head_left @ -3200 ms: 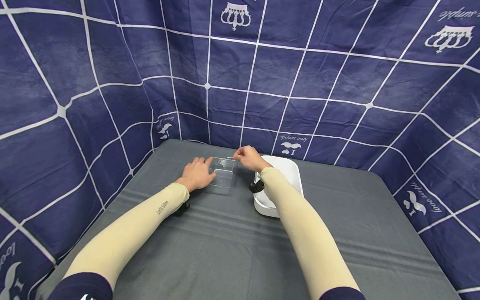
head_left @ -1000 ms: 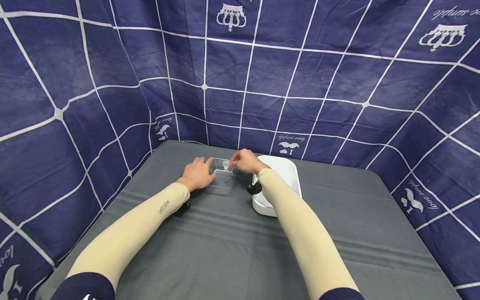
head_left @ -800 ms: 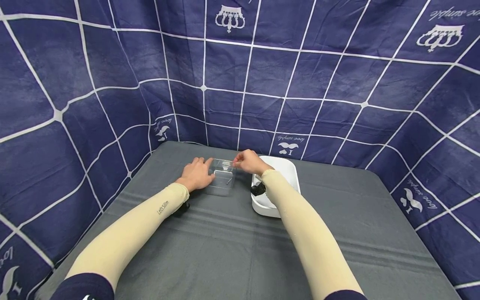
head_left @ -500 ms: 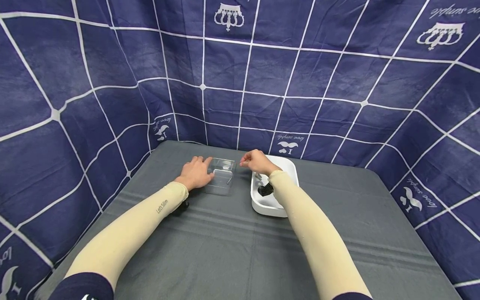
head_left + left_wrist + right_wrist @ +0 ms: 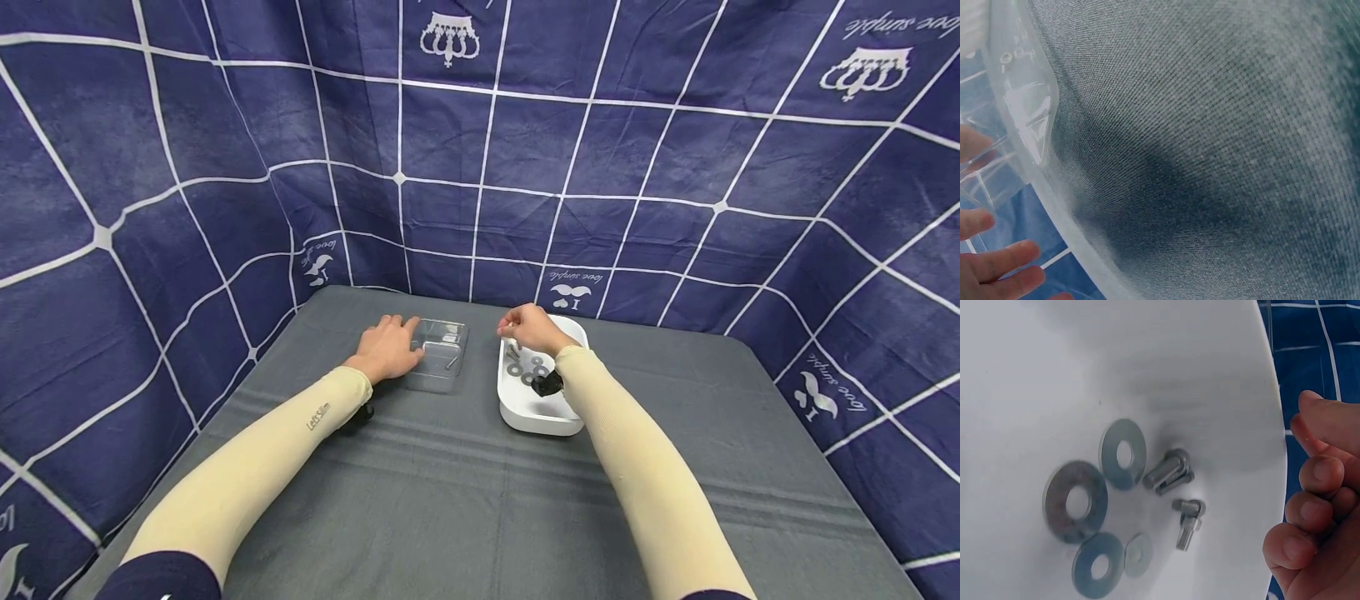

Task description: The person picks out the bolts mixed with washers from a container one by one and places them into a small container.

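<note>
A clear plastic box (image 5: 429, 384) with compartments lies on the grey table. My left hand (image 5: 387, 346) rests at its left side, fingers spread, with its fingertips (image 5: 1016, 253) also showing in the left wrist view. One small metal bolt (image 5: 451, 363) lies in the box. To the right, my right hand (image 5: 531, 327) hovers over the far left rim of a white tray (image 5: 542, 424). Its fingers are loosely bent and nothing shows between them. Inside the tray, the right wrist view shows several flat washers (image 5: 1076, 512) of different sizes beside several bolts (image 5: 1169, 470).
Grey cloth (image 5: 420, 500) covers the table around the box and tray. A blue curtain (image 5: 600, 150) with white lines hangs behind and at both sides. The tray stands a short gap to the right of the box.
Since the earliest frame a bolt has come to lie in the box. My right hand has moved right from the box's edge to the tray, uncovering the washers. My left hand stays put.
</note>
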The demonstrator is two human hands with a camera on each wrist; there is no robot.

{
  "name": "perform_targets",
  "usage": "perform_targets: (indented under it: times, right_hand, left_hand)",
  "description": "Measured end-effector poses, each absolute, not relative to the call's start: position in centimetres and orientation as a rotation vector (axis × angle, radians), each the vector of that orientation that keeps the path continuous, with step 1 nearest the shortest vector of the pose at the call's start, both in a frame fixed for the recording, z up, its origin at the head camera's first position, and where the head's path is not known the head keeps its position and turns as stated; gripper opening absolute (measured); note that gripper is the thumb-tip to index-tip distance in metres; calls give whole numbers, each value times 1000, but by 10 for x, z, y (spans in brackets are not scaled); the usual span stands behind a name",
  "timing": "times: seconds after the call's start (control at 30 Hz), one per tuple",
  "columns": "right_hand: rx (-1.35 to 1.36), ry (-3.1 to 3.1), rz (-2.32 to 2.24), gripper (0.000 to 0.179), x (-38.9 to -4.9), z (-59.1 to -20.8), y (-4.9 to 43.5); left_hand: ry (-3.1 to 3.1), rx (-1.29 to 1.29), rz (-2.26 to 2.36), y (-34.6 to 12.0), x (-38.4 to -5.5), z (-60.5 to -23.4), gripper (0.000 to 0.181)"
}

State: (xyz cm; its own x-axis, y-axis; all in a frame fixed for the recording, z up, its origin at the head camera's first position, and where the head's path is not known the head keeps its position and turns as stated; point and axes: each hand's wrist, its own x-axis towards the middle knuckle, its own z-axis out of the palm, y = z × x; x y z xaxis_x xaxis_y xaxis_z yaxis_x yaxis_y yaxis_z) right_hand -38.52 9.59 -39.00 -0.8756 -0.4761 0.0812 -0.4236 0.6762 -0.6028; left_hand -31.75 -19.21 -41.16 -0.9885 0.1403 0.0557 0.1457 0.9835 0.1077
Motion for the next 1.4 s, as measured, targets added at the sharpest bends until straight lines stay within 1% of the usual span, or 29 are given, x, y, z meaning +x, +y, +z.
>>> perform_targets:
  times: [0.4,1.0,1.4]
  right_hand:
    - [-674,2849,-1033,16,-386,-394,115]
    - [-556,2907,-1010,17,-386,-402,137]
    - [-529,2910,-986,21,-388,-408,141]
  left_hand:
    - [-2991,-250,-211,-188,-316,-408,65]
    - [-2908,-395,-283,-147,-323,-400,61]
    - [-2904,-443,-307,-120,-325,-401,58]
